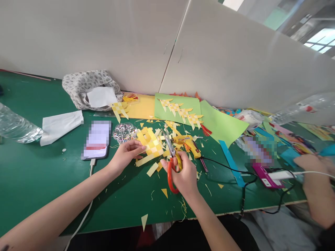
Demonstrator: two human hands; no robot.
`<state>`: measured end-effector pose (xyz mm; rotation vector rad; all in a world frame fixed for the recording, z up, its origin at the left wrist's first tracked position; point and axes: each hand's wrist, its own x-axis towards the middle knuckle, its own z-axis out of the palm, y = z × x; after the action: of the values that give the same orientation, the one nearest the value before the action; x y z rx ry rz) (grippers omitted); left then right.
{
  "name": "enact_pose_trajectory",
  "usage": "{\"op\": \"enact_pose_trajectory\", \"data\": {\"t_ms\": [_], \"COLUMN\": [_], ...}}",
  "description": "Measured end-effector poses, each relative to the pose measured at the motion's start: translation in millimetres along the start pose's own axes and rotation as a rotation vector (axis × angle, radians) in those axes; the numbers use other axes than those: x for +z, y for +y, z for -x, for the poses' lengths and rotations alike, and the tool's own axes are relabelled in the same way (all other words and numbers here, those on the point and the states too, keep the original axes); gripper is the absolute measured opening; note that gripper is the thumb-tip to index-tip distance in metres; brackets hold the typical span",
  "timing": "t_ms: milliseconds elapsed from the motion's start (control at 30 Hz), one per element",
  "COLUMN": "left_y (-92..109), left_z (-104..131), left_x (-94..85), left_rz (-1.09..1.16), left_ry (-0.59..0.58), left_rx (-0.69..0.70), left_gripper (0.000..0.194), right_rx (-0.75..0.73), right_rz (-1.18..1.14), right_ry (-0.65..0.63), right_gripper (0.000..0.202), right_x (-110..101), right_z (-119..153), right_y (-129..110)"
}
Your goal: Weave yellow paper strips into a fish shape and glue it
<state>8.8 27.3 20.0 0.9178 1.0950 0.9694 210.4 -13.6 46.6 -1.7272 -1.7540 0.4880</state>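
2 hands [132,153], 1 scissors [171,164], 1 woven pc [151,143].

On the table [34,184], a bottle [19,126] lies left, with a phone [98,137] to its right and a cloth bag [78,87] at the far left. Woven paper [151,144] sits between a bead box [124,133] and a glue gun [193,148]; a power strip [265,179] lies right.

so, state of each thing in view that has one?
Left hand: pinching woven paper
Right hand: gripping scissors
Scissors: blades slightly parted
Woven yellow paper: held, strip ends loose
Phone: screen lit, cable plugged in
Glue gun: lying on its side, heat can't tell
Bead case: filled, lid can't tell
Left-side bottle: lying on its side
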Motion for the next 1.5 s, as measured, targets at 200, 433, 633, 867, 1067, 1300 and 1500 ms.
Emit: {"op": "enact_pose_trajectory", "data": {"t_ms": [200, 433, 633, 867, 1067, 1300, 1500], "left_y": [2.3, 3.4, 0.6, 0.2, 0.5, -0.6, -1.6], "left_z": [1.8, 3.2, 1.6, 0.8, 1.3, 3.3, 2.6], "left_x": [2.0, 3.7, 2.7, 2.8, 2.3, 5.0, 5.6], "left_rz": [0.012, 0.034, 0.001, -0.052, -0.040, -0.027, 0.064], "left_ry": [-0.003, -0.040, -0.039, 0.035, 0.071, -0.045, -0.081], "left_rx": [0.039, -0.019, -0.010, 0.030, 0.046, 0.051, -0.014], "left_gripper": [0.021, 0.022, 0.023, 0.019, 0.018, 0.020, 0.018], "right_rx": [-0.203, -0.263, -0.282, -0.285, -0.287, -0.284, -0.282], "right_rz": [0.378, 0.502, 0.542, 0.470, 0.435, 0.503, 0.517], "right_ry": [-0.033, -0.038, -0.033, -0.032, -0.026, -0.017, -0.044], "right_gripper": [0.033, 0.037, 0.037, 0.035, 0.035, 0.036, 0.037], "right_x": [5.7, 7.7, 6.3, 3.8, 6.1, 9.8, 8.8], "right_z": [1.7, 1.2, 1.3, 1.8, 3.9, 3.3, 2.3], "right_y": [1.1, 4.6, 5.1, -0.1, 0.9, 3.3, 3.0]}}
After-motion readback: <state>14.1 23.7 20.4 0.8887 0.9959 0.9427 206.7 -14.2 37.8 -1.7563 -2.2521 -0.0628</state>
